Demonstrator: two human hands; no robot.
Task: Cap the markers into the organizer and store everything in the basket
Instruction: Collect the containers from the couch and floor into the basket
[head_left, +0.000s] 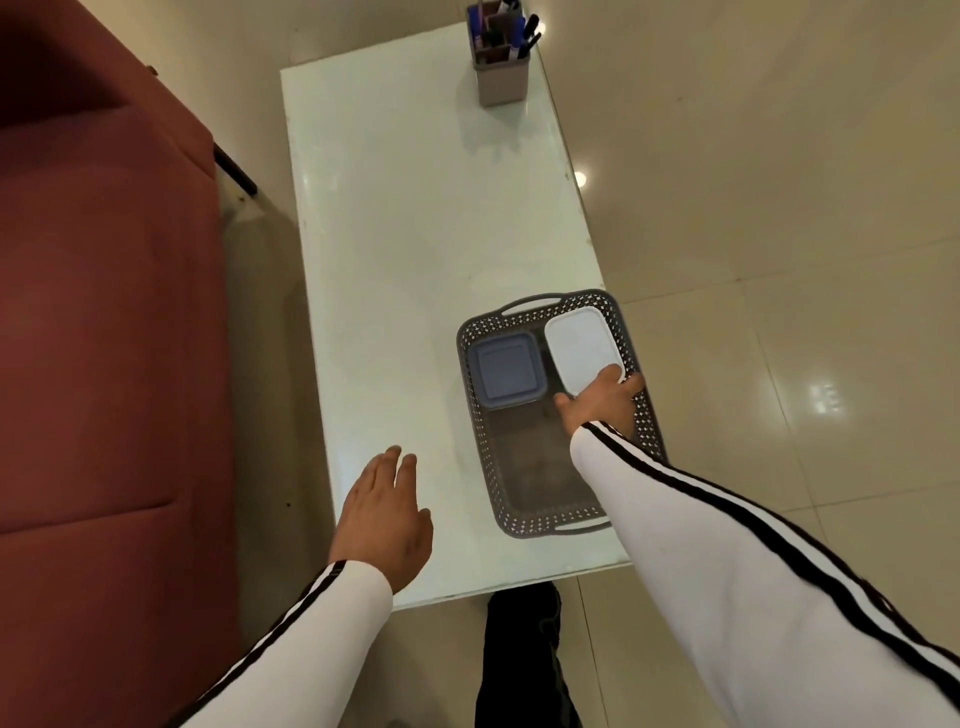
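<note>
The right hand grips the white box in the basket at 4 o'clock, the left hand hovers with fingers loosely apart at 7, and the marker organizer stands at 12.

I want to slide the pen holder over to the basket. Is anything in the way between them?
No. The head view shows only bare white table between the organizer and the basket.

Basket lower right on the desk (square container left of oblong container inside, upper end); organizer at top centre.
</note>
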